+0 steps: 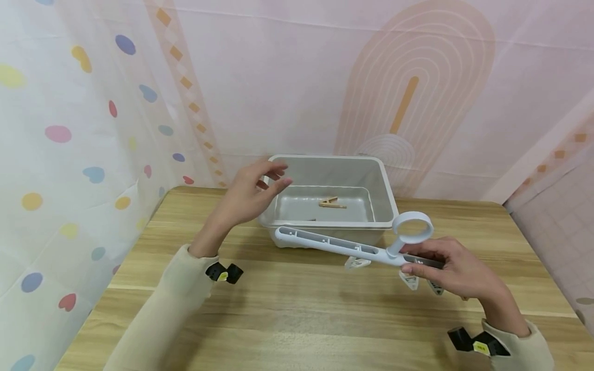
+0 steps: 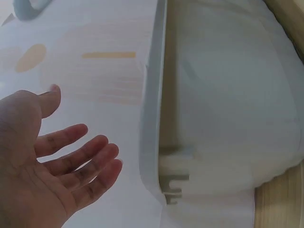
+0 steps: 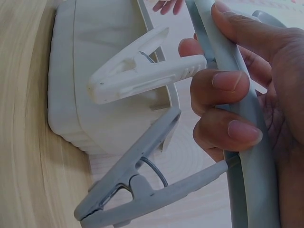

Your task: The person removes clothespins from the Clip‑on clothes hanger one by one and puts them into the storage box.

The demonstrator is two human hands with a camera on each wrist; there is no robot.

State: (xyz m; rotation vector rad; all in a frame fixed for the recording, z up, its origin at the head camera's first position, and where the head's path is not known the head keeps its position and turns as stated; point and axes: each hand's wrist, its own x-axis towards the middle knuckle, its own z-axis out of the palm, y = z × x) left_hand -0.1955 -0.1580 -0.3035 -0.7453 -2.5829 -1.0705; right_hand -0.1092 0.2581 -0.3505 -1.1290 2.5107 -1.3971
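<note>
In the head view, my right hand (image 1: 457,268) grips one end of a pale clip hanger (image 1: 341,249), a long bar with a ring at its middle. Clips hang beneath it, among them a white clip (image 1: 357,263). The right wrist view shows a white clip (image 3: 142,71) and a grey clip (image 3: 147,190) hanging from the bar, near the curled fingers. Above the left rim of a grey bin (image 1: 325,225), my left hand (image 1: 250,193) is raised, its fingers loosely bent around nothing. Inside the bin lies a tan clothespin (image 1: 331,204).
The bin stands at the back of a wooden table (image 1: 297,319), against a patterned curtain (image 1: 278,93). The hanger bar passes just in front of the bin's near rim. Something small and dark lies partly hidden behind that rim.
</note>
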